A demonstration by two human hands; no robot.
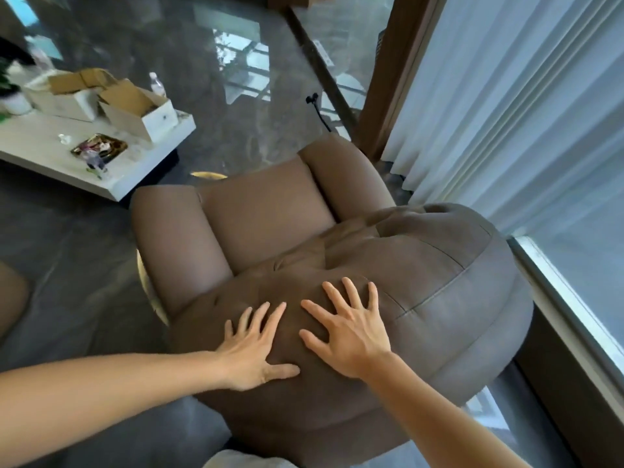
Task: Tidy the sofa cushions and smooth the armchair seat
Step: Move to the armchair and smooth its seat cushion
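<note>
Far left, upper area: we see a low white table (50,146) w/ two open cardboard boxes (135,111), a clear bottle (157,84) behind them, a small white pot (15,103) w/ a green plant at the frame edge, and a small patterned tray (99,147) near the table's front edge. Floor (236,45) is dark, glossy stone, reflecting windows.

Centre: the brown armchair (270,211) stands on that floor, seen from behind and above. Left armrest (172,244) and right armrest (344,177) flank the seat cushion (266,217), which looks flat w/ only slight creases near the backrest. The backrest (439,275) is nearest us, rounded and stitched in panels.

Our left hand (256,349) lies flat on the top of the backrest, fingers spread, palm down, gripping nothing. Just beside it, not touching, our right hand (351,336) is also flat on the backrest, fingers fanned wide, nothing held. Both forearms are bare. The fabric dips a little between the two hands.

Right: a wooden post (398,69) stands behind the right armrest, then pale pleated curtains (506,113) hang close to the chair, w/ a window sill (574,315) at lower right
</note>
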